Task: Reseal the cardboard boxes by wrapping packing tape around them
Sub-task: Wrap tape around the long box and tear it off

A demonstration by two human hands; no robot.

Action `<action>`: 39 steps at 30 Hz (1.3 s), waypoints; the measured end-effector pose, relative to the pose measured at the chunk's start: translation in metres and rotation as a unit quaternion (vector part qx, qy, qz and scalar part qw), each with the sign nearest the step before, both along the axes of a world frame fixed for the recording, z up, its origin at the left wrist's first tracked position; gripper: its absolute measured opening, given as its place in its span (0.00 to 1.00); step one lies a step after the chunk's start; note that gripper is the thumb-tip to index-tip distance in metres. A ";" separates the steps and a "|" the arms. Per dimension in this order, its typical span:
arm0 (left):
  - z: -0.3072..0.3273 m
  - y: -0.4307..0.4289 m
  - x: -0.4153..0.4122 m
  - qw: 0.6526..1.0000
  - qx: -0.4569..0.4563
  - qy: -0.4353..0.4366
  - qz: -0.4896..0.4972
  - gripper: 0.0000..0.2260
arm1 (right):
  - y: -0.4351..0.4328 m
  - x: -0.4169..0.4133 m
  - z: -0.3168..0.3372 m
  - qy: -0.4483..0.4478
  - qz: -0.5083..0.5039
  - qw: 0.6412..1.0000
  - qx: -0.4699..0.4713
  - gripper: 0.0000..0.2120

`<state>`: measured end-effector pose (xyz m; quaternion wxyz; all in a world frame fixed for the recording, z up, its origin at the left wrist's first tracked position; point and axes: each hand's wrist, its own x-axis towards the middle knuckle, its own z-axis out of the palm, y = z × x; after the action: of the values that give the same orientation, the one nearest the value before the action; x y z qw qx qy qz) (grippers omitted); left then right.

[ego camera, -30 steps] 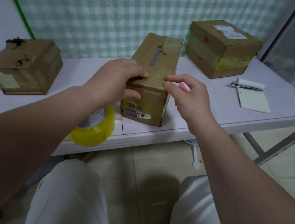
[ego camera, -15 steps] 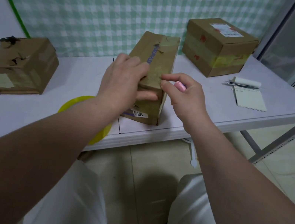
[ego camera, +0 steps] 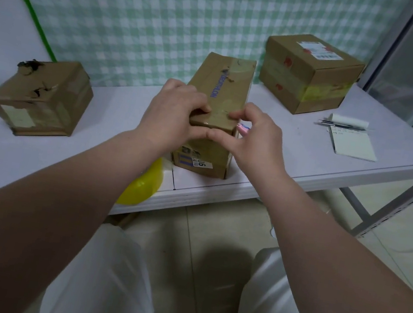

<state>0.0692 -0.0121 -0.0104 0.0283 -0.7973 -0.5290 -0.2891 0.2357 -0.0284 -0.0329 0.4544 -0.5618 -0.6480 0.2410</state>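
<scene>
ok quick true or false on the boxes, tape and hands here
1. The left hand and right hand touch the middle box's near top edge. True.
2. The yellow tape roll sits on top of a box. False: it is at the table's near edge, partly behind the left forearm.
3. The left box has torn holes in its top. True.
4. The notepad lies left of the middle box. False: it is to its right, beside the pen.
5. The right hand holds a pink object. True.
</scene>
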 end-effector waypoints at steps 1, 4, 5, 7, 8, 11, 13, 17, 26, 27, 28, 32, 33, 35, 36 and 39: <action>0.001 0.001 -0.001 1.000 -0.005 0.001 -0.001 0.21 | 0.000 -0.002 0.000 -0.030 -0.014 0.999 0.012 0.21; 0.004 0.001 -0.006 1.000 -0.018 -0.002 -0.007 0.20 | 0.001 -0.003 0.000 -0.079 -0.034 0.996 0.038 0.19; 0.005 0.001 -0.006 1.000 -0.021 -0.006 -0.009 0.19 | 0.001 -0.001 0.000 -0.094 -0.035 0.994 0.047 0.19; 0.006 0.000 -0.007 1.000 -0.026 -0.009 -0.010 0.18 | 0.000 0.000 0.000 -0.118 -0.031 0.991 0.062 0.18; 0.006 -0.001 -0.008 1.000 -0.028 -0.009 -0.009 0.18 | 0.000 0.001 -0.001 -0.131 -0.030 0.989 0.066 0.17; 0.005 -0.001 -0.009 1.000 -0.028 -0.010 -0.007 0.17 | -0.003 0.003 0.001 -0.164 -0.026 0.984 0.063 0.14; 0.005 -0.001 -0.011 0.999 -0.030 -0.009 -0.007 0.17 | -0.004 0.006 0.003 -0.163 -0.019 0.985 0.055 0.12; 0.005 -0.002 -0.014 0.999 -0.040 -0.008 -0.013 0.16 | -0.008 0.011 0.008 -0.171 -0.002 0.984 0.040 0.11; 0.013 -0.015 -0.006 0.967 -0.136 -0.209 0.056 0.21 | -0.012 0.020 0.008 0.074 0.017 0.995 -0.057 0.21; 0.013 -0.015 -0.004 0.949 -0.162 -0.260 0.079 0.23 | -0.013 0.021 0.007 0.108 -0.005 0.991 -0.084 0.21; 0.014 -0.015 -0.001 0.924 -0.200 -0.312 0.098 0.25 | -0.013 0.023 0.006 0.134 -0.026 0.984 -0.112 0.19; 0.017 -0.018 0.009 0.830 -0.340 -0.427 0.112 0.15 | -0.014 0.025 0.012 0.218 -0.033 0.959 -0.180 0.06; 0.018 -0.019 0.011 0.824 -0.345 -0.437 0.109 0.08 | -0.013 0.025 0.013 0.227 -0.032 0.955 -0.186 0.08; 0.019 -0.018 0.013 0.818 -0.345 -0.449 0.103 0.05 | -0.012 0.025 0.016 0.245 -0.032 0.953 -0.176 0.11; 0.019 -0.018 0.013 0.813 -0.349 -0.456 0.096 0.05 | -0.012 0.025 0.018 0.252 -0.034 0.953 -0.163 0.10; 0.021 -0.020 0.014 0.799 -0.358 -0.478 0.075 0.11 | -0.008 0.024 0.024 0.260 -0.035 0.958 -0.113 0.04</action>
<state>0.0836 -0.0324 0.0110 -0.4938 -0.4691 -0.5993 -0.4207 0.2595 -0.0361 -0.0094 0.5486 -0.5497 -0.4564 0.4342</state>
